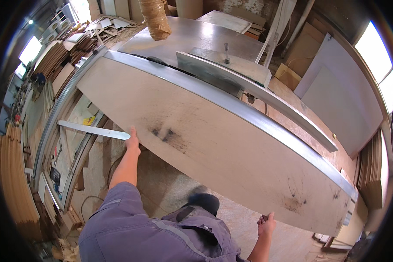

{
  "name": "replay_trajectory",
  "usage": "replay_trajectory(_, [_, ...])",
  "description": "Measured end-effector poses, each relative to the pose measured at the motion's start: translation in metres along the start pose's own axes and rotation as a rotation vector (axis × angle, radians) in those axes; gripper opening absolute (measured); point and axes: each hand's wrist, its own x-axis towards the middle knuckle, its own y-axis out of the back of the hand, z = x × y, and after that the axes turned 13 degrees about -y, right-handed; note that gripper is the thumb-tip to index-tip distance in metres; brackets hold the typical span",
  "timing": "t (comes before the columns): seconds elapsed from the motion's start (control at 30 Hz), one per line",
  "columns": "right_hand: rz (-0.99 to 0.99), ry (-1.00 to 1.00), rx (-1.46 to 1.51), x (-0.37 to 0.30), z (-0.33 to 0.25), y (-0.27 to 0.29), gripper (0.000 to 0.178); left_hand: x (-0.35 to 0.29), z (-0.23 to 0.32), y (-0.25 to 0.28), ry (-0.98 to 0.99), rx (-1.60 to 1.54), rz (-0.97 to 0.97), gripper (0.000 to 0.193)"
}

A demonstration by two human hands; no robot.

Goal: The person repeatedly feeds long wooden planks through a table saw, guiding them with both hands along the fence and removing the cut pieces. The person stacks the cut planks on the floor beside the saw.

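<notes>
A long beige board with dark smudges lies in front of me, its far edge along the metal sliding rail of a saw table. At its near edge my left hand grips the board, with the thumb on top and the fingers hidden below. A flat metal bar runs from the frame at the left to beside this hand. Farther right, my right hand is closed on the same near edge, thumb and fingers pinching it close to the right end.
Beyond the rail stand the metal saw table and a long fence. A wrapped duct hangs above. A metal side frame is at left, near stacked boards. Large panels lean at right.
</notes>
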Motion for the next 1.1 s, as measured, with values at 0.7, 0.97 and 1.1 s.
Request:
replay_trajectory(0.7, [-0.047,0.427,-0.586,0.358,-0.157,0.441,0.044,-0.453,-0.186,-0.147,0.019,-0.146,0.059,0.101])
replay_trajectory(0.97, [-0.16,0.608,-0.865,0.366,-0.224,0.511,0.052,-0.57,-0.19,-0.171,-0.075,-0.138,0.066,0.1])
replay_trajectory(1.1, [-0.368,-0.049,-0.308,0.517,-0.224,0.636,0.067,-0.633,-0.215,-0.206,0.002,-0.1,0.057,0.102])
